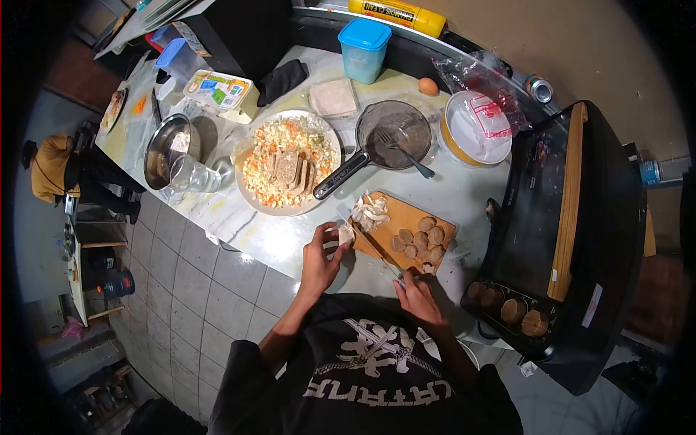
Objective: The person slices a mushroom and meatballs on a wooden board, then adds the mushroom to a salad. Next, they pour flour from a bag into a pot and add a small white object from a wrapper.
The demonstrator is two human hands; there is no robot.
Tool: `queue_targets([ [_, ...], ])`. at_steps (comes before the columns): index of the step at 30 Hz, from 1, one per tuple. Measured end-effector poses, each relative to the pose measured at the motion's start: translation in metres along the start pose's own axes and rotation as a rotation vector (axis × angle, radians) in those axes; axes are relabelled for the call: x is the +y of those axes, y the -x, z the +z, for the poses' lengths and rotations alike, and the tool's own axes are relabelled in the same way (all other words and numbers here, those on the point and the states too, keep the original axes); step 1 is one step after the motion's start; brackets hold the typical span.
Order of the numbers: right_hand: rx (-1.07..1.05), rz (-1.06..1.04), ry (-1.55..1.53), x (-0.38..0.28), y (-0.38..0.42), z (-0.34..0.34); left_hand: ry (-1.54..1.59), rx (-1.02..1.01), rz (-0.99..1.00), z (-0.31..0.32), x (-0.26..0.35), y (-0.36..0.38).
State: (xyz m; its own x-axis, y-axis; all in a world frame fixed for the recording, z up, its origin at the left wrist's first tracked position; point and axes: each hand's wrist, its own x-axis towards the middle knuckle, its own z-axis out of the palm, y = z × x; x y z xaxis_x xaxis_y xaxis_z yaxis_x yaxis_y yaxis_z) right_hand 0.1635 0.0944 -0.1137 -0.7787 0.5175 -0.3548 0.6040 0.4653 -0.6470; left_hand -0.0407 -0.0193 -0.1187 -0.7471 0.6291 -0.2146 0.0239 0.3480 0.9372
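Note:
My left hand (320, 262) pinches a pale piece of food (346, 234) at the left edge of the wooden cutting board (444, 230). My right hand (420, 299) grips a knife (382, 257), whose blade slants across the board's near side toward that piece. On the board lie a small heap of white shreds (370, 212) and several brown round pieces (420, 240), which look like meatballs. Beyond the left hand, a large plate (286, 212) bears chopped white, orange and green vegetables (259, 177) with brown slices (288, 172) on top.
Behind the board sits a frying pan (372, 119) with a fork (397, 146) in it. A white bowl (457, 134), an egg (428, 86) and a blue-lidded container (365, 61) stand farther back. A black oven (554, 254) is at right; a metal bowl (154, 156) and glass (194, 176) at left.

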Motion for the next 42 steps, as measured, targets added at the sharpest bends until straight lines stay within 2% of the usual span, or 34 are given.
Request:
queue_targets([
  [3, 0.078, -0.111, 0.094, 0.004, 0.001, 0.009, -0.033, 0.015, 0.006, 0.001, 0.001, 0.001],
  [7, -0.007, -0.023, 0.116, -0.003, -0.001, 0.007, -0.093, 0.041, -0.016, 0.002, 0.008, 0.002],
  [12, 0.099, -0.088, 0.144, -0.010, -0.003, 0.006, -0.080, 0.038, 0.026, 0.001, 0.006, 0.000],
  [19, 0.098, -0.090, 0.145, -0.013, -0.005, 0.005, -0.146, 0.064, 0.051, 0.001, 0.003, -0.003],
  [27, 0.151, -0.215, 0.074, -0.012, -0.005, 0.010, -0.187, 0.070, 0.051, 0.001, 0.017, -0.001],
  [28, 0.153, -0.215, 0.073, -0.013, -0.007, 0.010, -0.177, 0.082, 0.066, 0.001, 0.020, 0.000],
  [30, -0.012, -0.051, 0.184, -0.014, -0.012, 0.009, -0.170, 0.075, 0.063, 0.002, 0.015, -0.001],
  [37, -0.014, -0.089, 0.169, -0.019, -0.011, 0.001, -0.160, 0.077, 0.058, 0.001, 0.016, 0.000],
  [42, -0.055, -0.012, 0.110, -0.021, -0.010, 0.000, -0.115, 0.070, 0.045, -0.003, 0.007, -0.001],
])
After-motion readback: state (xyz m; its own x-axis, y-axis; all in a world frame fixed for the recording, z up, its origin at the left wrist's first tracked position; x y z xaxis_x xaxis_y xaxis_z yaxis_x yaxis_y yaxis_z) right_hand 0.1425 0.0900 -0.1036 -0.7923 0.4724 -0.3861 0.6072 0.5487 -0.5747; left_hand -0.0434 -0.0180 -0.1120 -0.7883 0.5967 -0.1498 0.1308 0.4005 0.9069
